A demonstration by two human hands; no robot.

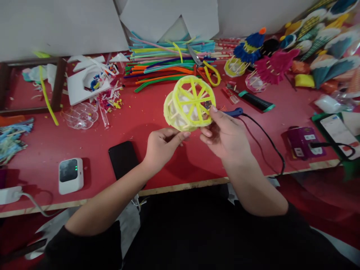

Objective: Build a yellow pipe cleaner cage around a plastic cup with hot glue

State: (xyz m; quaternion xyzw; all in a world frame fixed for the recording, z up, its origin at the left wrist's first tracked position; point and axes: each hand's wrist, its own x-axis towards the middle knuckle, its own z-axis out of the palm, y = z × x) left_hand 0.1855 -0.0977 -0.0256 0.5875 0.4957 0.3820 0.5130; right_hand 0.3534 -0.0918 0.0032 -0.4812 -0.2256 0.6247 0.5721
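A yellow pipe-cleaner cage, round with spokes over a clear dome, is held up above the red table. My left hand pinches its lower edge with fingers closed. My right hand grips its right side, thumb pressed on the rim. Behind my right hand lies a blue-tipped glue gun with a black cord.
A heap of coloured pipe cleaners and scissors lie behind. A black phone, a white device, clear domes, a purple power strip and finished craft figures sit around. The table edge runs near me.
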